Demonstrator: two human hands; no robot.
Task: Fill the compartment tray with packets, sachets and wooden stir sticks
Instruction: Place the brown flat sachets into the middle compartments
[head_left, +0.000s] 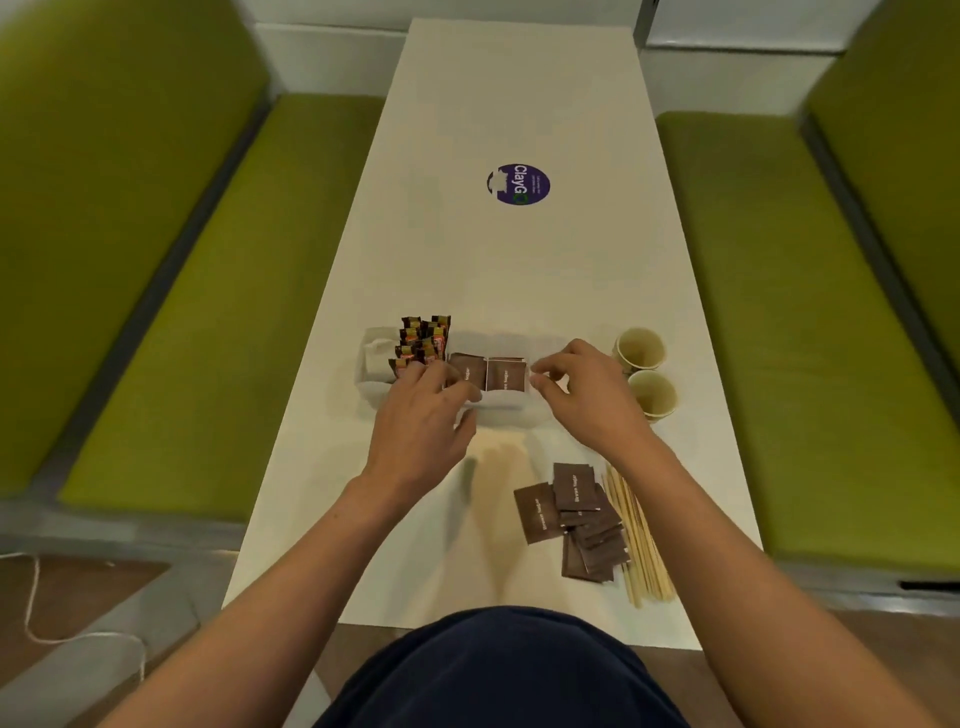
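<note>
1. So, nearest, on the near-right side of the tray (374, 387): loose sachets (576, 519) in a messy heap, touching the wooden stir sticks (641, 540) that lie just right of them. No sticks visible in the tray.
2. Over the tray's near wall: left hand (421, 415) w/ fingers curled against the left stack of tray sachets (488, 371); can't tell if it grips or only nudges. Right hand (587, 395) pinches the right stack's edge btwn thumb & forefinger.
3. Inside the tray: brown stacks upright in the mid compartment. Dark packets (423, 340) stand upright just left of that, and a white item (376, 356) sits at the tray's left end.
4. Right of the tray: two paper cups (640, 349), close together. Far beyond the tray: purple sticker (519, 184) on the table (519, 93).
5. Risk, my guess: the stacks stand loosely, so an uneven release could tip them flat. The right forearm passes over the heap & sticks, so a low pull-back could scatter them.
6. Hard to see: the tray is pale, so walls & dividers barely show. Its right end is hidden behind the right hand. White item too blurred to name; left fingertips hidden.
</note>
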